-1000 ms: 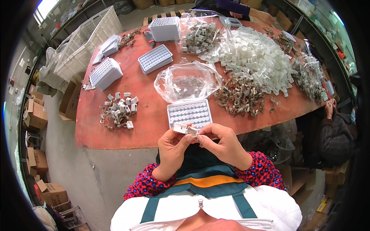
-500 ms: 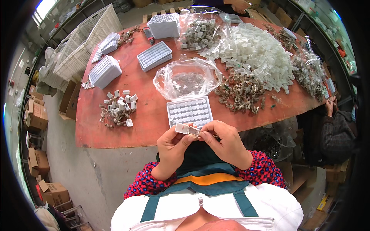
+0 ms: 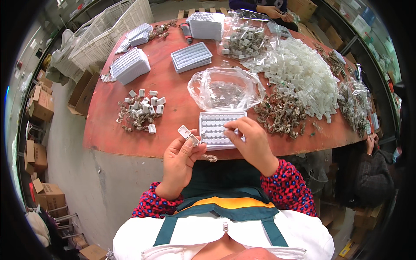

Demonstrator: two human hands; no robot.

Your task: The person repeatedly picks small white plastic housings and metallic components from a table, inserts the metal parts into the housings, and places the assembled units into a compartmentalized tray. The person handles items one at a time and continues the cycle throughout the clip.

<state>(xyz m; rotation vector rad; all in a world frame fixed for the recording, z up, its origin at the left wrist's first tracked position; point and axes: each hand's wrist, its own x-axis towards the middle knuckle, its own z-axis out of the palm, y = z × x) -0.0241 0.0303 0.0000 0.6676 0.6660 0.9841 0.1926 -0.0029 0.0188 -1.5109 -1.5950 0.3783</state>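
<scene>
Open lane on bench [image 3: 175, 89] btwn wht/brn pile [image 3: 143, 110] at L & clear bag [image 3: 197, 93]; bag blocks directly behind tray [image 3: 219, 146], brn heap [image 3: 281, 113] blocks far R; R hand [image 3: 253, 141] covers tray's R side, L side accessible

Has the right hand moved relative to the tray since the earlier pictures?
Yes. Judged against the white tray, the right hand has moved forward, from around its near edge to reaching over its rows.
</scene>
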